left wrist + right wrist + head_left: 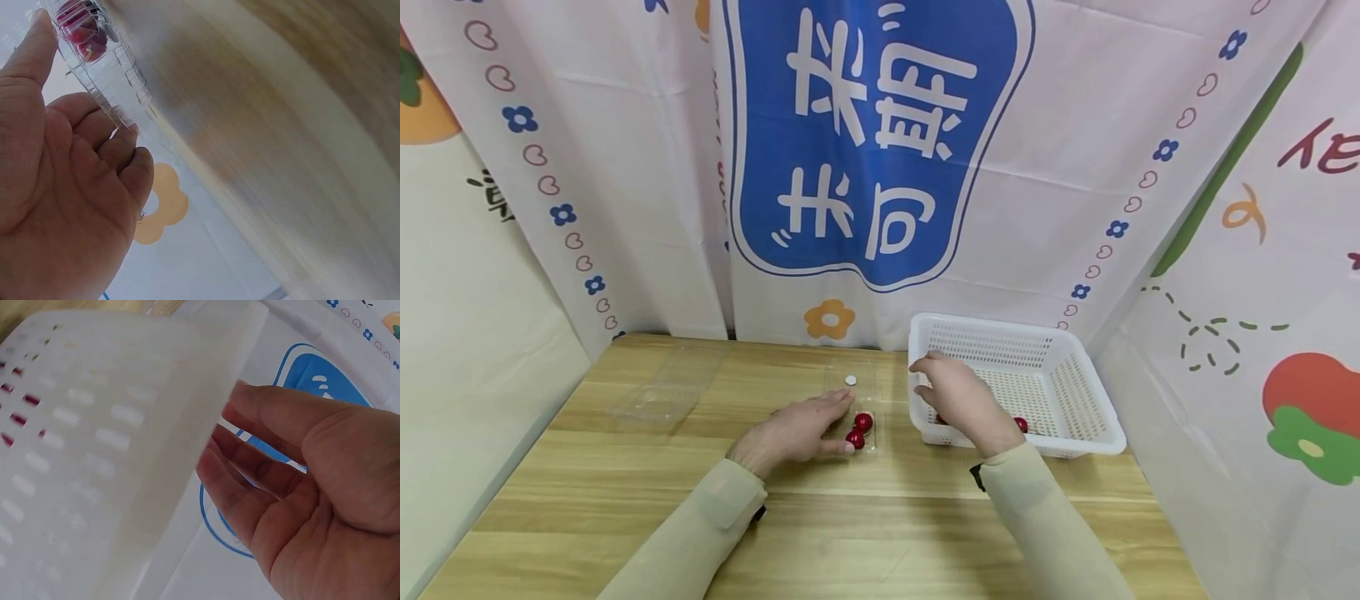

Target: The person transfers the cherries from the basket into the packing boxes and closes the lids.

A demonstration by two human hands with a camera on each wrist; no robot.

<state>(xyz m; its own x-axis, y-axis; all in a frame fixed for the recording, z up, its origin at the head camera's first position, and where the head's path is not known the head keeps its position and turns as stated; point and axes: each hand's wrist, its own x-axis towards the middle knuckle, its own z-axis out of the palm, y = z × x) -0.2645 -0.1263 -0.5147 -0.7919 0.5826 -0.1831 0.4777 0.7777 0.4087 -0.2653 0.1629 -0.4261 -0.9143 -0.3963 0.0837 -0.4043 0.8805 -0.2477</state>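
Note:
Small glossy red fruits, like cherries [863, 422], lie in a clear plastic box [128, 78] whose lid is folded back on the table. My left hand [801, 427] spans the box's left side, thumb near the front corner and fingers towards the hinge. In the left wrist view its thumb and curled fingertips touch the box wall. My right hand [962, 400] is over the left end of a white perforated basket [1015, 323]. Its fingers [222, 475] are loosely bent right at the rim, with nothing visible between them. More red fruits [1020, 425] sit in the basket, partly hidden by that hand.
Another clear plastic box [658, 404] stands open at the table's left. A small white round spot [851, 381] shows on the near box's lid. Printed cloth [880, 317] hangs behind the wooden table [850, 533] and at both sides.

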